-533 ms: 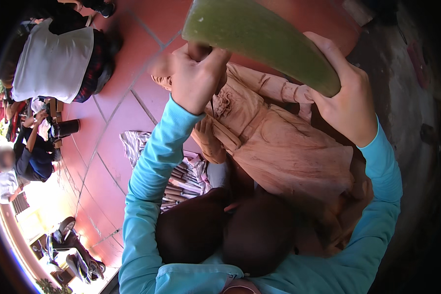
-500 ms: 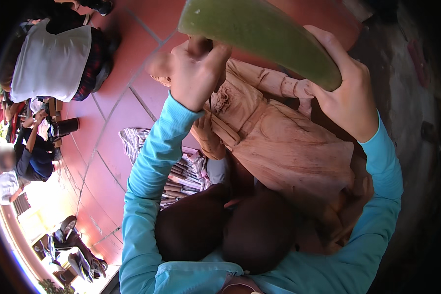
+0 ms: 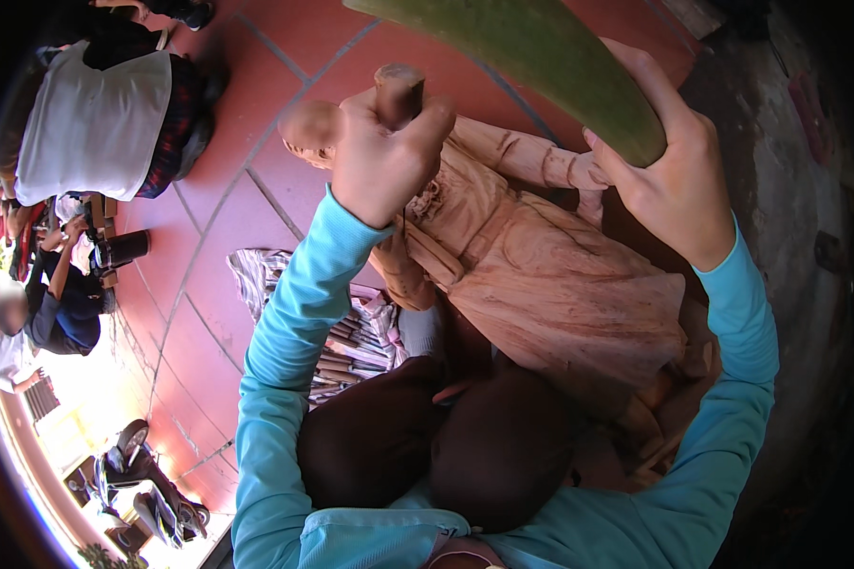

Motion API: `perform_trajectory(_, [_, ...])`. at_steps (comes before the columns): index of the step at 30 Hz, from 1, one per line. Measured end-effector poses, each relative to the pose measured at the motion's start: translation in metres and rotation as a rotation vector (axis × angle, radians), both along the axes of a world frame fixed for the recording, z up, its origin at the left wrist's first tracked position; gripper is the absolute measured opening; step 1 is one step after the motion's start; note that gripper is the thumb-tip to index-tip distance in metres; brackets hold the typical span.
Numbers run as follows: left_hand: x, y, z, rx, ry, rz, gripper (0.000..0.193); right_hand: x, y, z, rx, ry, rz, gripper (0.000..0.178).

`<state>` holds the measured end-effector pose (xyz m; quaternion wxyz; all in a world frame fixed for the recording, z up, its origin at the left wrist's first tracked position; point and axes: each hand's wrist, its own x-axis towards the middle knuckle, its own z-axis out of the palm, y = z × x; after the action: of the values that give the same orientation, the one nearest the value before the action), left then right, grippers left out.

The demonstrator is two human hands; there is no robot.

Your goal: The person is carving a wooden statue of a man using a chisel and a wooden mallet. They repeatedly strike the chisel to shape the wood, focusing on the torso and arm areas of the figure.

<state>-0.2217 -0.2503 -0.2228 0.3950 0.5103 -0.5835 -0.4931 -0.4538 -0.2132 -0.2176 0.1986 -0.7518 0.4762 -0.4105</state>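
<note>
One carved wooden figure [image 3: 541, 275], pale tan and shaped like a robed person with a round head at its far left end, lies across the person's lap at the middle of the view. The left hand [image 3: 384, 156] is clenched around one short wooden tool handle [image 3: 399, 90], held just above the figure's neck. The right hand [image 3: 678, 185] grips the near end of one long green mallet-like block [image 3: 541, 57], which slants away to the far left above the figure's shoulder. Left of the knees, one striped cloth [image 3: 256, 275] on the red tiled floor [image 3: 285, 66] carries a row of wood-handled chisels [image 3: 351, 351], too many and too packed to count. Two other people [image 3: 95, 123] sit at the far left, and one scooter [image 3: 142, 479] stands at the near left.
</note>
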Motion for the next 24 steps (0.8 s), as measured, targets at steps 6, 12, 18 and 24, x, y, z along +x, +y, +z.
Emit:
perform_trajectory(6, [-0.004,-0.002,-0.002,-0.032,-0.067,-0.029,0.024,-0.003,0.002,-0.006,0.083,-0.041,-0.063,0.051])
perform_trajectory(12, [-0.010,-0.004,-0.009,-0.087,-0.119,-0.105,0.025,-0.001,-0.004,-0.013,-0.043,0.131,-0.030,0.053])
perform_trajectory(18, [-0.003,-0.006,-0.003,-0.007,-0.054,-0.058,0.023,-0.007,-0.008,-0.020,0.075,-0.021,-0.092,0.059])
perform_trajectory(24, [-0.002,-0.007,-0.002,0.071,-0.065,-0.042,0.023,-0.007,-0.015,-0.017,0.033,0.104,-0.046,0.058])
